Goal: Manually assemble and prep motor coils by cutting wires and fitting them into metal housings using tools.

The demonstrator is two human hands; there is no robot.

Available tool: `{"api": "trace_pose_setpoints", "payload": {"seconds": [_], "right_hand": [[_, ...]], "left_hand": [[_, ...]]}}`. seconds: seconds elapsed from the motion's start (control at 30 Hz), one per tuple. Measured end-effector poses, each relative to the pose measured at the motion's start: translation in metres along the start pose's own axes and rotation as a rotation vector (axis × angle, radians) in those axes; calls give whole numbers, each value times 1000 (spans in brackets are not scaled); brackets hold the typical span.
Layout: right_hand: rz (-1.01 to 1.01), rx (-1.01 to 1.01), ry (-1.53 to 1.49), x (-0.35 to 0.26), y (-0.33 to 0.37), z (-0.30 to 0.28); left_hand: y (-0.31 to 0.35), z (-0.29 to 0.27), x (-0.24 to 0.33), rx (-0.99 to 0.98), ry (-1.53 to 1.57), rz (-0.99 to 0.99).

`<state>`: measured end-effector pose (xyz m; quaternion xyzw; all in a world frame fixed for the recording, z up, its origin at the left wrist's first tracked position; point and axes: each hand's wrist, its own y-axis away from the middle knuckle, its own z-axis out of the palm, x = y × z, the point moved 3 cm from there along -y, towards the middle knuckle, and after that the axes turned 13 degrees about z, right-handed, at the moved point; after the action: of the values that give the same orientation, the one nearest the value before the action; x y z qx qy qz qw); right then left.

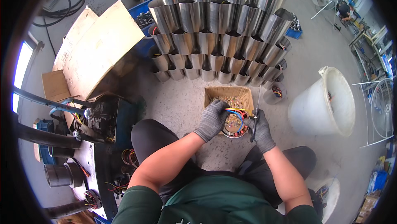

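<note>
My left hand [212,120], in a grey knit glove, is closed around a bundle of yellow, red and blue wires [236,110]. The wires run to a round motor stator [236,134] with a metal rim, between my hands and over the near side of an open cardboard box [248,95]. My gloved right hand [261,132] is closed on a slim tool [253,134] with dark handles and a thin metal end pointing away from me; its exact kind is unclear. Small coloured scraps [232,100] cover the box's bottom.
Shiny metal cylinders [219,17] rise in stacked rows beyond the box. A large white tub [314,110] stands on the right. At left are a leaning cardboard sheet [99,42] and a machine [97,153] with dark bars. A separate cylinder with wired parts [274,95] sits right of the box.
</note>
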<state>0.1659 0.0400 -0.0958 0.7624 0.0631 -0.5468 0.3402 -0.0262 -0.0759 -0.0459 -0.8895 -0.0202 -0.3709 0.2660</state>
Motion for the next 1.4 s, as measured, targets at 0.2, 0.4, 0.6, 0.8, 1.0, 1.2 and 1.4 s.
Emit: {"api": "trace_pose_setpoints", "payload": {"seconds": [0.2, 0.4, 0.6, 0.8, 1.0, 1.2, 1.4], "right_hand": [[99, -40, -330, -1, -9, 9], [299, -114, -672, 19, -25, 16], [369, -106, -273, 15, -16, 13], [266, -203, -163, -4, 8, 21], [293, -321, -284, 12, 17, 34], [367, -437, -460, 20, 21, 47], [382, -431, -474, 2, 14, 38]], "left_hand": [[-11, -3, 7, 55, 756, -258], [-5, -9, -2, -154, 925, -353], [-4, -9, 6, 25, 1173, -592], [7, -16, -31, 128, 1058, -758], [6, -15, -32, 240, 1008, -708], [3, -6, -24, 152, 974, -660], [9, 2, -10, -10, 1010, -741]]}}
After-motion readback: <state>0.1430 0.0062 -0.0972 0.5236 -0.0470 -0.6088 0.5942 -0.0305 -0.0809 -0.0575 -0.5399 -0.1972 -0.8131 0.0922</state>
